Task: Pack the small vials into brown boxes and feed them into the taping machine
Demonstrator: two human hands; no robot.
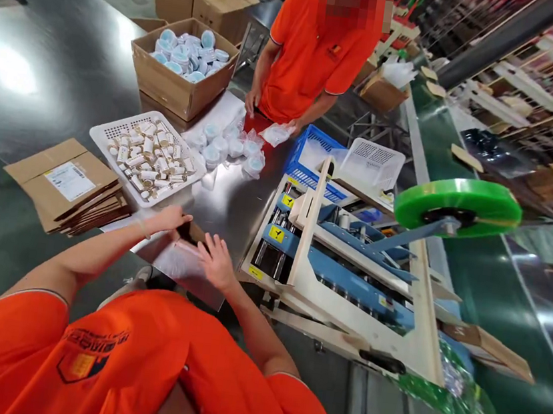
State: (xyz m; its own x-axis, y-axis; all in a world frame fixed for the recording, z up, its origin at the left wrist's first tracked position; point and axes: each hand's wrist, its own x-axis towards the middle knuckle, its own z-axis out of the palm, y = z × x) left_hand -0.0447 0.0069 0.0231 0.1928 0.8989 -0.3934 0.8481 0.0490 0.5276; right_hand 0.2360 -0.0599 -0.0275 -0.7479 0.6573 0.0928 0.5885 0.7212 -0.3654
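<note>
A steel worktable point(226, 207) carries a blue-and-cream sealing machine point(349, 270) with a green film roll point(458, 204), a carton of round tins point(183, 64), and a white tray of small tubes point(146, 154). At its near edge lies a clear plastic bag point(180, 261); the left hand point(170, 218) pinches its far end, the right hand point(218, 261) presses flat on it, fingers spread

tape roll point(458, 204): bright green
basket point(313, 158): blue
tray point(108, 136): white, perforated
co-worker's shirt point(316, 44): orange
boxes point(170, 86): brown
</note>
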